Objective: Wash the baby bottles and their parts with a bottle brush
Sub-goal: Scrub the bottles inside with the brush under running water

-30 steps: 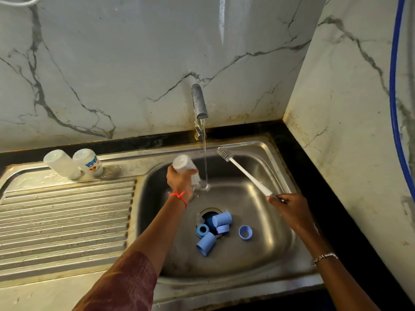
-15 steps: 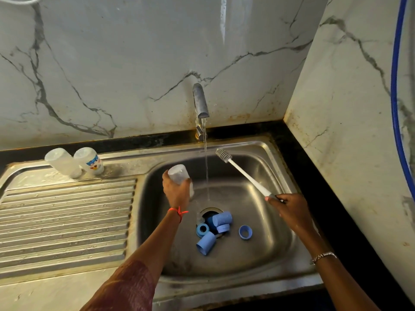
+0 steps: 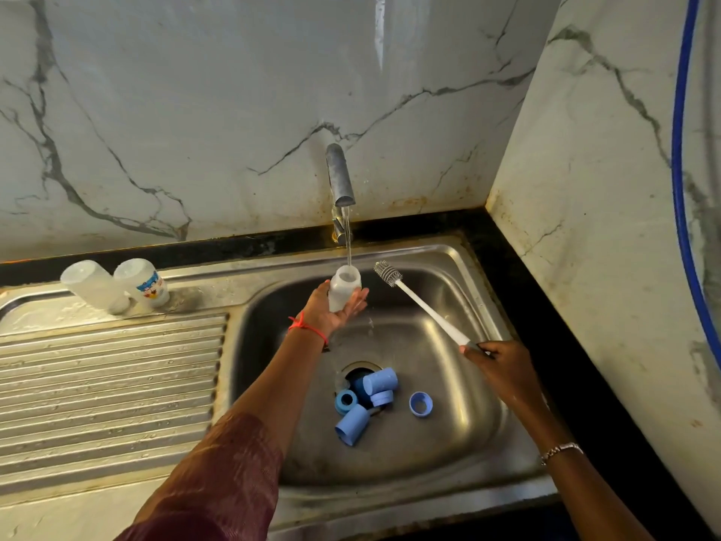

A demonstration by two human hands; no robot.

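The left grip (image 3: 331,312) (a bare hand) holds the small translucent white plastic bottle (image 3: 344,286) upright under the stream from the steel tap (image 3: 340,177), over the stainless steel sink (image 3: 474,443). The right grip (image 3: 503,369) clasps the white-handled grey-bristled bottle brush (image 3: 423,308), its head just beside the bottle.

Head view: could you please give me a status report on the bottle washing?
Left hand holds bottle mouth-up under tap stream. Right hand grips bottle brush, bristles outside. Blue parts lie by drain, nothing blocking.
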